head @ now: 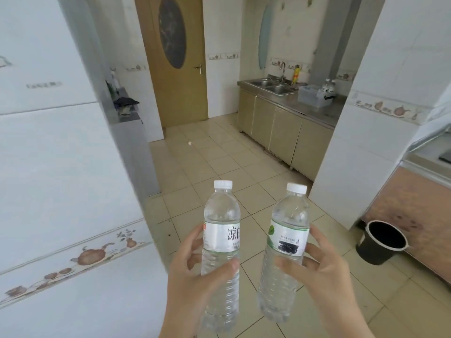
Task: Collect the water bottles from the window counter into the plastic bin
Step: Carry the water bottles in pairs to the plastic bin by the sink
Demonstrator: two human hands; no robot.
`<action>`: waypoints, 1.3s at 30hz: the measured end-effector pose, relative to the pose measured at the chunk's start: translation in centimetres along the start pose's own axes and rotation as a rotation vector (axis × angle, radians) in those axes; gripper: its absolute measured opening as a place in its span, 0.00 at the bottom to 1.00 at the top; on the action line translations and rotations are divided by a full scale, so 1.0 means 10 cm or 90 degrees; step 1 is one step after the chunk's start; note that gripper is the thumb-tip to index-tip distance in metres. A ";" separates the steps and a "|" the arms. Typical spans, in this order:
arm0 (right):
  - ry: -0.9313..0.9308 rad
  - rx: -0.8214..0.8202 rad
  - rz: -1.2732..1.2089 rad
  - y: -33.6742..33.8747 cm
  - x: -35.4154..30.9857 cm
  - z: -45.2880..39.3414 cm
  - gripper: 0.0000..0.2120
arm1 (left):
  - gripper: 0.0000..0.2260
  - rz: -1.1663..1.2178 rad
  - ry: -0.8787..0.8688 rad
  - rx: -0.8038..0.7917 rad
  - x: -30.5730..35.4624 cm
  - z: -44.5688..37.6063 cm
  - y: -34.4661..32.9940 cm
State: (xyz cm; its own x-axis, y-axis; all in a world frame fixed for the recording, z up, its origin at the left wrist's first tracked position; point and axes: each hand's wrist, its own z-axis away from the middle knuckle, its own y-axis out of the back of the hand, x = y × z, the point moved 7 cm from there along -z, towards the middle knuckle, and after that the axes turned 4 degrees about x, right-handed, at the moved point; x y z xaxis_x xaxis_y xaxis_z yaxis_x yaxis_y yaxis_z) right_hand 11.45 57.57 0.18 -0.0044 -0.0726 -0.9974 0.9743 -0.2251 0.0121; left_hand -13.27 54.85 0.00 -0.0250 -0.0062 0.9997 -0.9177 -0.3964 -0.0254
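Two clear water bottles with white caps are held upright in front of me. My left hand [192, 274] grips the bottle with the white label [220, 230] around its middle. My right hand [329, 272] grips the bottle with the green and white label [288, 230] the same way. Far ahead on the steel counter stands a clear plastic bin [312, 95], with what looks like more bottles [328, 87] just behind it. The window counter is not in view.
A tiled floor [214, 162] leads to a wooden door [175, 59] at the back. A sink [271, 85] and cabinets line the right side. A white tiled wall [361, 147] juts out on the right, with a black bucket [380, 242] beside it. A white wall stands close on my left.
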 end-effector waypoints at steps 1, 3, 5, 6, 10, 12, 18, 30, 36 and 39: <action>-0.002 0.009 -0.001 0.02 0.01 -0.14 0.44 | 0.38 -0.002 0.001 -0.010 -0.02 -0.14 -0.11; -0.004 0.026 -0.002 0.04 0.02 -0.43 0.44 | 0.37 0.000 -0.004 -0.030 -0.04 -0.44 -0.33; -0.006 0.046 -0.001 0.04 0.03 -0.76 0.44 | 0.36 0.003 -0.011 -0.051 -0.04 -0.77 -0.56; -0.007 0.055 -0.001 0.02 0.03 -0.93 0.43 | 0.35 0.008 -0.015 -0.066 -0.04 -0.95 -0.69; -0.009 0.081 0.004 -0.06 -0.06 -1.60 0.44 | 0.35 0.009 -0.039 -0.121 0.04 -1.66 -1.16; -0.007 0.098 -0.002 -0.09 -0.13 -1.89 0.43 | 0.34 0.005 -0.045 -0.146 0.09 -1.99 -1.39; 0.001 0.130 -0.012 -0.12 -0.27 -2.67 0.41 | 0.35 0.005 -0.045 -0.173 0.11 -2.75 -1.96; -0.017 0.112 -0.018 -0.03 -0.24 -4.89 0.41 | 0.35 0.007 -0.044 -0.144 -0.10 -4.43 -3.29; -0.017 0.072 -0.003 0.00 -0.44 -6.08 0.41 | 0.36 -0.003 -0.044 -0.115 -0.04 -5.29 -4.02; -0.008 0.074 0.002 -0.01 -0.52 -6.58 0.38 | 0.35 -0.006 -0.049 -0.114 -0.02 -5.66 -4.31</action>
State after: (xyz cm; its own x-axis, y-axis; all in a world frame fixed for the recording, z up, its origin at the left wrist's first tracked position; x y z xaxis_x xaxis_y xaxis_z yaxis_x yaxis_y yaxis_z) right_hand 26.23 121.87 0.70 -0.0042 -0.0853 -0.9963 0.9417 -0.3355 0.0248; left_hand 3.84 123.92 0.64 0.0079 -0.0770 0.9970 -0.9739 -0.2268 -0.0098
